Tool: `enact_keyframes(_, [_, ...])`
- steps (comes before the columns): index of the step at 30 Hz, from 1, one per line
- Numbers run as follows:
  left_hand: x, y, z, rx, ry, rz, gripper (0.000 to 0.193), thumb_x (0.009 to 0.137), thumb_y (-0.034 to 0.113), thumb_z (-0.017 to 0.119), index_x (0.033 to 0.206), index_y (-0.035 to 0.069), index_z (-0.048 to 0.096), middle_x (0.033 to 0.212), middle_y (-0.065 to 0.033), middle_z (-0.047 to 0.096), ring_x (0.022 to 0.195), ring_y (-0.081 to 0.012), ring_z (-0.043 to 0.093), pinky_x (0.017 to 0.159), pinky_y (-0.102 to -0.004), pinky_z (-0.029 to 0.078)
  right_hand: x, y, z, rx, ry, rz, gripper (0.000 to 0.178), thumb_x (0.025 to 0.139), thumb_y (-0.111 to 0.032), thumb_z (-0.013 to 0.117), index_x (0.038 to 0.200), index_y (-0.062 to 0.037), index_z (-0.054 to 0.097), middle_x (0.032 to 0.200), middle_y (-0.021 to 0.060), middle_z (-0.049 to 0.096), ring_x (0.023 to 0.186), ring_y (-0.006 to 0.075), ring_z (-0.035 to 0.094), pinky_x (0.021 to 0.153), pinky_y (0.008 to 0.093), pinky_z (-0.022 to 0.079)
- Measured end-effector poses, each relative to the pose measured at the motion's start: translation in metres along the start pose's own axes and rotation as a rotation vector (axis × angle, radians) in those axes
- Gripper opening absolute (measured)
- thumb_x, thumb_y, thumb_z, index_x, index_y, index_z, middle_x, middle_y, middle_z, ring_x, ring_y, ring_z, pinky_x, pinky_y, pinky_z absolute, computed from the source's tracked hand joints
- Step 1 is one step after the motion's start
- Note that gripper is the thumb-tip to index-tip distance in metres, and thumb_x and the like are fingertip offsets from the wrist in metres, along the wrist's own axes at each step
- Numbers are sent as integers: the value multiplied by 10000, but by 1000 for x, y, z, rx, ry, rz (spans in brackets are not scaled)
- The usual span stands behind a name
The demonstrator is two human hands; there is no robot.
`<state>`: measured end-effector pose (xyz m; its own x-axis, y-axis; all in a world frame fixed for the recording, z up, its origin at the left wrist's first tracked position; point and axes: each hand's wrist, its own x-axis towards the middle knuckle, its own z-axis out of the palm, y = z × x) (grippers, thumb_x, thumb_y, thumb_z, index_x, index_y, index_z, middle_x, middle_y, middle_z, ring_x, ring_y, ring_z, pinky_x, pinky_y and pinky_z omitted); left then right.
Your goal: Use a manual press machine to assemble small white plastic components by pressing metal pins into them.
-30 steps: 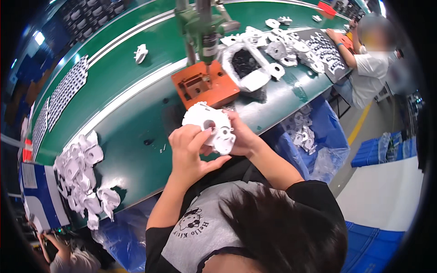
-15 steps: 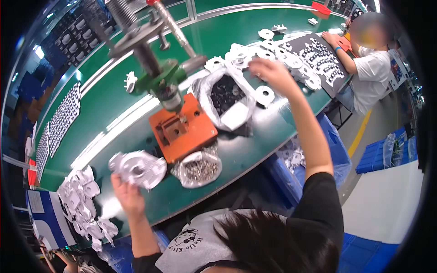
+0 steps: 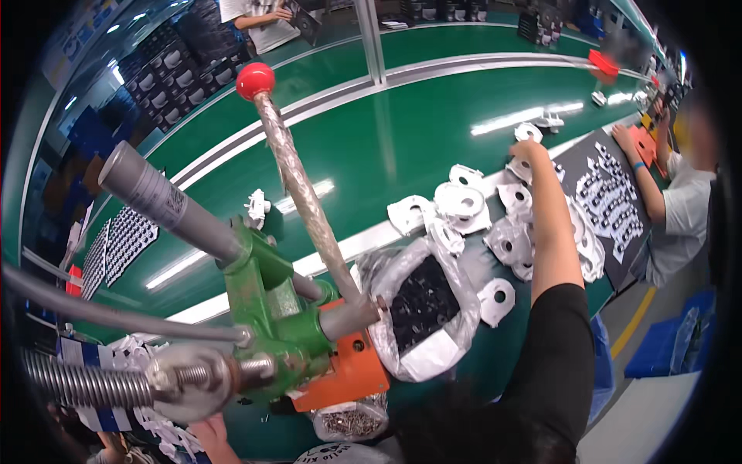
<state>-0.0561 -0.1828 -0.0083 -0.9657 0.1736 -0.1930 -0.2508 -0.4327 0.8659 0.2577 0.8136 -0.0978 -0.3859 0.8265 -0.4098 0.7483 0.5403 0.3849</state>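
My right arm stretches far across the bench. Its hand (image 3: pixel 527 151) is closed, fingers bent down at the edge of a round white plastic part (image 3: pixel 529 132) with a hole in its middle; the fingertips are partly hidden. More white plastic housings (image 3: pixel 461 203) lie around that arm. My left hand (image 3: pixel 207 430) shows only in part at the lower left, its fingers hidden behind the spring and rod of a green hand press (image 3: pixel 267 298). What it holds cannot be seen. The press stands over an orange fixture block (image 3: pixel 357 380).
A red-knobbed lever (image 3: pixel 297 182) rises from the press. Beside the block are a clear bag of small black parts (image 3: pixel 423 303) and a bag of metal pins (image 3: pixel 352 421). At right a co-worker (image 3: pixel 680 201) sits by a dark mat with small parts (image 3: pixel 610 197).
The view has swung up and closer to the press. My right hand has reached farther away to the white parts. My left hand, which held a white housing, is now mostly hidden behind the press.
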Motion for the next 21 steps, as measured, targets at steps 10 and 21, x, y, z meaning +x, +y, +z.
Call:
enact_keyframes(10, [-1, 10, 40, 58, -226, -41, 348, 950, 252, 484, 1234, 52, 488, 1180, -82, 576, 1042, -214, 570, 869, -391, 475, -119, -52, -84, 376, 313, -102, 550, 724, -458, 598, 934, 46, 667, 945, 243, 658, 865, 346, 649, 754, 406, 497])
enact_keyframes(21, [30, 29, -1, 100, -247, 23, 354, 926, 255, 540, 1208, 42, 519, 1185, -81, 582, 1024, -215, 583, 919, -385, 450, -107, -6, -72, 491, 558, 75, 387, 808, -211, 540, 1107, 33, 574, 1093, 264, 604, 1053, 384, 571, 914, 428, 438])
